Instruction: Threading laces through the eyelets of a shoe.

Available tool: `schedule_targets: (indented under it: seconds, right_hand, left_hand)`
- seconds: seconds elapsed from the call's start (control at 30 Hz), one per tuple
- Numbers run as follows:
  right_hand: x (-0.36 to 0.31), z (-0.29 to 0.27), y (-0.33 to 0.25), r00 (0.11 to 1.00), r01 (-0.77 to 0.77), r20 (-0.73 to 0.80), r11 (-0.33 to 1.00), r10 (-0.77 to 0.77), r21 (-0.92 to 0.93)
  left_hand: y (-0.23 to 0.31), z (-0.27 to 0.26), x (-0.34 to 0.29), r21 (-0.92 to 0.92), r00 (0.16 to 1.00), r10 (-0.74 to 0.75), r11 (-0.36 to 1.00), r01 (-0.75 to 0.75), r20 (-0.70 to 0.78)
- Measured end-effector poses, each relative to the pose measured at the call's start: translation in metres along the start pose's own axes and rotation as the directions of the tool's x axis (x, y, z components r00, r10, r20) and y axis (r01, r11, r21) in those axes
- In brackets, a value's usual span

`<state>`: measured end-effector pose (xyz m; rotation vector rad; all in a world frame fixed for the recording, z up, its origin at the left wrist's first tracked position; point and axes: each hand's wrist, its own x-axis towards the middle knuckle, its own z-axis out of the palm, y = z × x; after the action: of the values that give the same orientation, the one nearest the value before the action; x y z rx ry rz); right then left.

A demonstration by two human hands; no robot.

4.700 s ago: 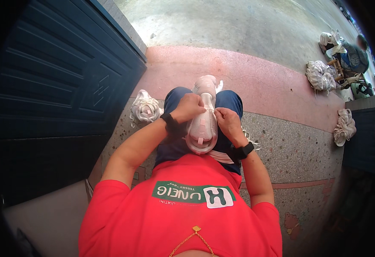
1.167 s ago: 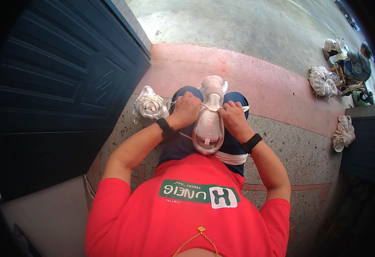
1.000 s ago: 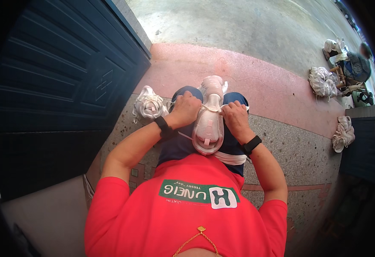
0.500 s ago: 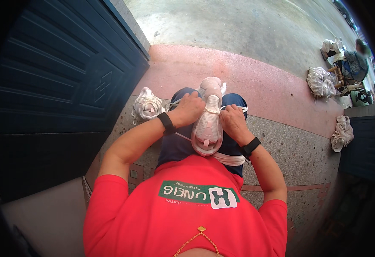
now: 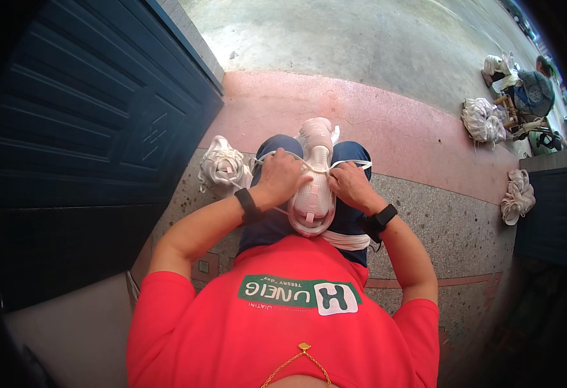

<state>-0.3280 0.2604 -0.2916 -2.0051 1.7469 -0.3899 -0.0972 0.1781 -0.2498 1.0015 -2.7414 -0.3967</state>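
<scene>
A pale pink and white sneaker (image 5: 312, 202) lies lengthwise on my lap between my thighs, its opening close to my shirt. A white shoelace (image 5: 317, 170) crosses the shoe, with its ends running out to both sides. My left hand (image 5: 281, 174) is closed on the lace at the shoe's left side, its thumb reaching over the upper. At the right side my right hand (image 5: 352, 185) pinches the lace, fingertips close to the shoe's edge. A loop of lace shows beyond the right hand over my knee.
More white shoes (image 5: 224, 164) with loose laces stand left of my knee, near a dark blue door (image 5: 96, 123). To the right are a shoe pile (image 5: 484, 121) and another bundle of shoes (image 5: 517, 199). A person (image 5: 534, 90) sits at the far right.
My left hand has shifted slightly nearer to me, and its thumb now extends over the shoe. The lace between the hands has moved. My right hand stays nearly in place.
</scene>
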Motion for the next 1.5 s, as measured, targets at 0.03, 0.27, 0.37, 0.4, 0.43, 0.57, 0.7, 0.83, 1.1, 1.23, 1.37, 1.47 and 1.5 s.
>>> schedule_targets:
  seconds: [0.03, 0.27, 0.37, 0.4, 0.43, 0.57, 0.7, 0.83, 1.1, 1.23, 1.37, 1.47, 1.5]
  right_hand:
    - [0.001, -0.002, -0.001, 1.000, -0.001, 0.004, 1.000, 0.001, 0.010]
    - [-0.005, -0.003, -0.010, 0.992, 0.064, -0.114, 0.992, -0.051, 0.112]
    - [-0.008, 0.006, -0.016, 0.967, 0.110, -0.249, 0.977, -0.062, 0.182]
    - [-0.008, 0.007, -0.019, 0.956, 0.133, -0.280, 0.976, -0.081, 0.173]
    - [-0.008, 0.009, -0.022, 0.945, 0.155, -0.312, 0.974, -0.098, 0.163]
    - [-0.001, 0.002, -0.023, 0.933, 0.279, -0.208, 0.955, -0.294, -0.097]
    - [0.008, -0.011, -0.038, 0.918, 0.387, 0.084, 0.830, -0.388, -0.401]
    - [0.016, -0.017, -0.046, 0.913, 0.387, 0.046, 0.820, -0.406, -0.422]
    - [0.007, -0.011, -0.104, 0.944, 0.143, -0.331, 0.913, -0.009, 0.383]
    - [0.015, 0.008, -0.080, 0.969, -0.019, -0.239, 0.989, 0.055, 0.149]
    - [0.022, 0.011, -0.078, 0.989, -0.012, -0.147, 0.993, -0.006, -0.121]
    - [0.027, 0.020, -0.081, 0.985, 0.025, -0.157, 0.964, -0.068, -0.264]
    - [0.029, 0.022, -0.081, 0.980, 0.041, -0.174, 0.959, -0.093, -0.281]
  left_hand:
    - [0.002, -0.002, -0.003, 0.018, 1.000, 0.015, 1.000, -0.015, 0.000]
    - [-0.013, -0.002, 0.021, -0.048, 0.912, -0.019, 0.998, 0.042, 0.409]
    - [-0.025, 0.002, 0.027, -0.206, 0.911, 0.034, 0.977, 0.056, 0.412]
    - [-0.028, 0.001, 0.027, -0.277, 0.914, 0.039, 0.957, 0.082, 0.404]
    - [-0.031, 0.001, 0.027, -0.348, 0.917, 0.043, 0.932, 0.106, 0.395]
    - [-0.039, 0.001, 0.026, -0.475, 0.918, 0.111, 0.876, 0.091, 0.381]
    - [-0.040, -0.001, 0.021, -0.519, 0.940, 0.095, 0.850, 0.094, 0.326]
    - [-0.038, 0.001, 0.013, -0.533, 0.962, 0.086, 0.843, 0.067, 0.257]
    - [-0.039, 0.001, 0.006, -0.596, 0.972, 0.058, 0.798, 0.091, 0.226]
    - [-0.042, 0.002, 0.009, -0.579, 0.966, 0.131, 0.815, 0.022, 0.222]
    - [-0.043, 0.003, 0.010, -0.595, 0.974, 0.135, 0.804, 0.000, 0.182]
    - [-0.042, 0.002, 0.010, -0.586, 0.979, 0.136, 0.810, -0.022, 0.151]
    - [-0.043, 0.003, 0.010, -0.580, 0.981, 0.135, 0.814, -0.030, 0.138]
